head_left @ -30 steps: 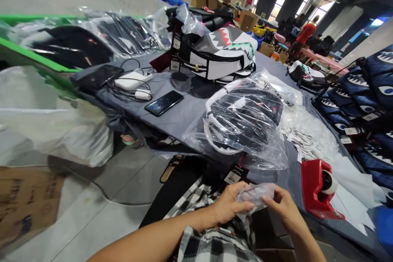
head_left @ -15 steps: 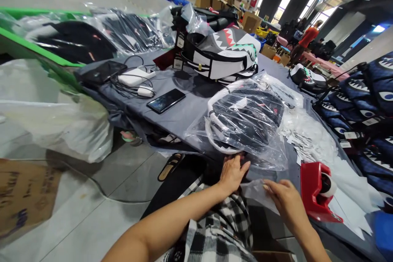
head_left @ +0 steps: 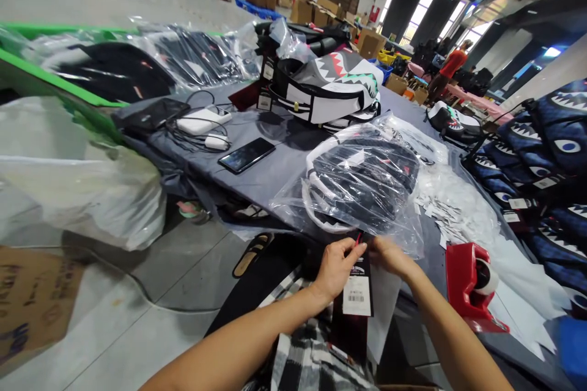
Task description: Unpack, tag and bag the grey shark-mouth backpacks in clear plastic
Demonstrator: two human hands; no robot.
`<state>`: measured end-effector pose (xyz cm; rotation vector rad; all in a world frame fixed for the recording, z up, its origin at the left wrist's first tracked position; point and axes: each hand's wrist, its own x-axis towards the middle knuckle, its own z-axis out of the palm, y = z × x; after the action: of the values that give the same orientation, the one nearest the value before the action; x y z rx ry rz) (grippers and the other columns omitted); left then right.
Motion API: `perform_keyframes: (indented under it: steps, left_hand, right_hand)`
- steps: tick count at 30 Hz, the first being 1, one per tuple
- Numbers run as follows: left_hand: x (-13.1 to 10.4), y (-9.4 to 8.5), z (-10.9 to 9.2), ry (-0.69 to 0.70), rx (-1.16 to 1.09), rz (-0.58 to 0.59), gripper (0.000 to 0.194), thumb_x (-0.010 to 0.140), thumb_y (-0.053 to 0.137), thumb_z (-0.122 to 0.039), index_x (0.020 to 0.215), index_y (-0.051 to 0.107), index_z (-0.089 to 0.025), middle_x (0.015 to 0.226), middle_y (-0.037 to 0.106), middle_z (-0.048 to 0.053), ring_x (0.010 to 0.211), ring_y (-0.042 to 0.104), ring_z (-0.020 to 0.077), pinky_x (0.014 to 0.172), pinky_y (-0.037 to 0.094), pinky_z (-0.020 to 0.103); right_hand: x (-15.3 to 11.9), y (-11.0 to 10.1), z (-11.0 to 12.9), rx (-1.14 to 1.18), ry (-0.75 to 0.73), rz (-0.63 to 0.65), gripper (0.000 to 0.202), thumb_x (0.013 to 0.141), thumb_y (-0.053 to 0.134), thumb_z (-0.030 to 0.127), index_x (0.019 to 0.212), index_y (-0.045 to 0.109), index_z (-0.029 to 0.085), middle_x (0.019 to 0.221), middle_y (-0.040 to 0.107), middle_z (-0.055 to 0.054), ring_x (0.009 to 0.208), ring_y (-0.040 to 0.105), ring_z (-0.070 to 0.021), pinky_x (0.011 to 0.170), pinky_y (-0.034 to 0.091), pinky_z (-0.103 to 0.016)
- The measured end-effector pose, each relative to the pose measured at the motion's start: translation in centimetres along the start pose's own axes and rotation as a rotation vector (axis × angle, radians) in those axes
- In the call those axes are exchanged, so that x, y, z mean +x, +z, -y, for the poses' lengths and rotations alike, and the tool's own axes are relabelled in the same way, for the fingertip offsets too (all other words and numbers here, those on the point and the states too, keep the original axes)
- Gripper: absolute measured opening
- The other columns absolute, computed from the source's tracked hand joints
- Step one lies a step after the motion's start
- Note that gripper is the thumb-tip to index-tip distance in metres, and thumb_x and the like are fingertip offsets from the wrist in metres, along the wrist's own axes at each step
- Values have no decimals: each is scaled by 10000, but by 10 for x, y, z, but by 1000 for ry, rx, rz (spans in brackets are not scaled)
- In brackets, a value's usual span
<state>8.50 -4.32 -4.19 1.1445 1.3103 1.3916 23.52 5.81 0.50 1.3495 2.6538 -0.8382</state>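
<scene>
My left hand (head_left: 338, 269) pinches the top of a dark hang tag (head_left: 370, 281) by its cord. A white barcode label (head_left: 356, 296) is on the tag's face. Close beside it, my right hand (head_left: 391, 255) is curled and slightly blurred, its fingertips near the tag's top. A thin translucent plastic bag (head_left: 384, 300) hangs below my right hand, behind the tag. Just beyond both hands, on the table, lies a black and white backpack (head_left: 367, 177) wrapped in clear plastic; its near edge is close to my fingers.
A red tape dispenser (head_left: 468, 290) stands to the right, by a spread of white papers and plastic (head_left: 463, 208). A phone (head_left: 246, 155), a white charger (head_left: 204, 120) and shark-mouth backpacks (head_left: 330, 88) sit on the table. Blue backpacks (head_left: 545, 165) are piled at right.
My right hand has moved left and up to meet my left hand. The hang tag with its barcode label has come into view, hanging under my left hand, whose fingers have closed.
</scene>
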Motion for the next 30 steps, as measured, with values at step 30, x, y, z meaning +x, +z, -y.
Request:
perform_keyframes:
  steps: [30]
  left_hand:
    - [22, 47, 28, -321, -679, -381, 393, 598, 775, -472, 803, 717, -142, 829, 736, 66, 744, 649, 191, 773, 507, 325]
  right_hand:
    - [2, 15, 8, 457, 109, -434, 382, 672, 643, 521, 819, 640, 169, 760, 686, -67, 650, 591, -185, 614, 487, -303]
